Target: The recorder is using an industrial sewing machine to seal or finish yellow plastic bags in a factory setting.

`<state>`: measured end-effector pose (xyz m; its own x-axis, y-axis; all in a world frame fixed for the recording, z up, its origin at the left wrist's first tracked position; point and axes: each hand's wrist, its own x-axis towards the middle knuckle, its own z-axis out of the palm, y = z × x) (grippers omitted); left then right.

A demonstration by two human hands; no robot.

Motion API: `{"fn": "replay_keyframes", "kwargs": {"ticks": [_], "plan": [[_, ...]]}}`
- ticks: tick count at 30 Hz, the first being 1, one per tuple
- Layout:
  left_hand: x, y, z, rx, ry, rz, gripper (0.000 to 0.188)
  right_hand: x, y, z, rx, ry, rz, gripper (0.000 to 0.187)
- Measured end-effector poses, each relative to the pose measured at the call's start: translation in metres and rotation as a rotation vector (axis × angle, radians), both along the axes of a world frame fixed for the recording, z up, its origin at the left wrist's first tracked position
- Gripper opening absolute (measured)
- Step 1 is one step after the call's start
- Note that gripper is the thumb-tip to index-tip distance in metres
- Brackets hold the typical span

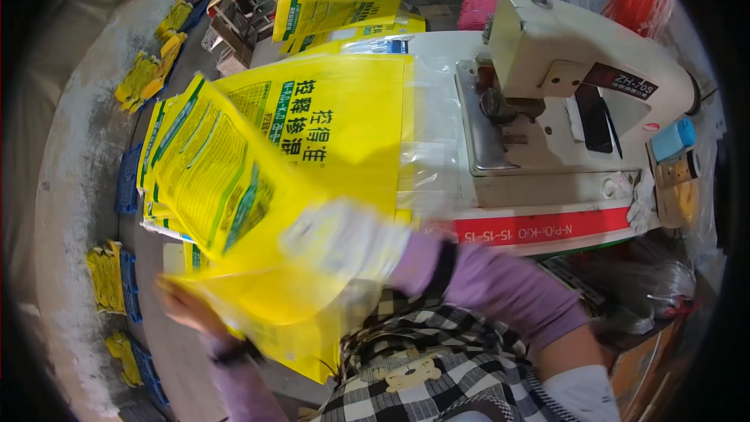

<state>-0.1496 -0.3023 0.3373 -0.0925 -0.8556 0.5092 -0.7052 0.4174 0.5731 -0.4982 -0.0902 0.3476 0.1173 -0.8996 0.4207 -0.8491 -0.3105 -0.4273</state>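
Note:
A yellow printed plastic bag [223,180] is lifted and curled over the stack, its lower edge bulging toward me. At the left end of that edge my bare left hand [187,309] is closed on the bag, somewhat blurred. My right hand [332,238], in a white glove, lies against the same bag farther right; motion smears it and its fingers do not show clearly. Underneath, a stack of flat yellow bags [367,109] spreads across the table up to the white sewing machine [539,39], which stands to the right of both hands.
A dark phone [595,121] lies on the machine bed. A red-banded sheet [547,224] runs along the machine's front. More yellow bags [336,16] are at the back. Bundled yellow pieces [105,277] and blue ones [129,180] line the left side. Red strands [637,0] hang at the back right.

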Motion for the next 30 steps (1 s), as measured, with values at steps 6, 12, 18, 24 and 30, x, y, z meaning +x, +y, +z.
{"fn": "replay_keyframes", "kwargs": {"ticks": [6,12,18,24,30], "plan": [[-0.355,-0.055,0.114,-0.652,-0.49,-0.822,0.028,0.035,0.047,-0.063,-0.286,-0.752,-0.351,0.023],[-0.529,0.095,-0.011,-0.371,-0.584,-1.605,0.032,-0.016,0.196,-0.106,-0.215,-1.6,-1.04,0.031],[-0.565,0.128,-0.047,0.067,-0.475,-1.707,0.025,-0.013,0.232,-0.094,0.044,-0.444,-1.373,0.041],[-0.543,0.133,-0.026,-0.497,-0.775,-1.784,0.037,-0.009,0.249,-0.125,-0.048,-0.361,-1.247,0.048],[-0.539,0.149,-0.023,-0.482,-0.791,-1.35,0.015,-0.021,0.225,-0.098,-0.047,-0.632,-1.235,0.034]]}}
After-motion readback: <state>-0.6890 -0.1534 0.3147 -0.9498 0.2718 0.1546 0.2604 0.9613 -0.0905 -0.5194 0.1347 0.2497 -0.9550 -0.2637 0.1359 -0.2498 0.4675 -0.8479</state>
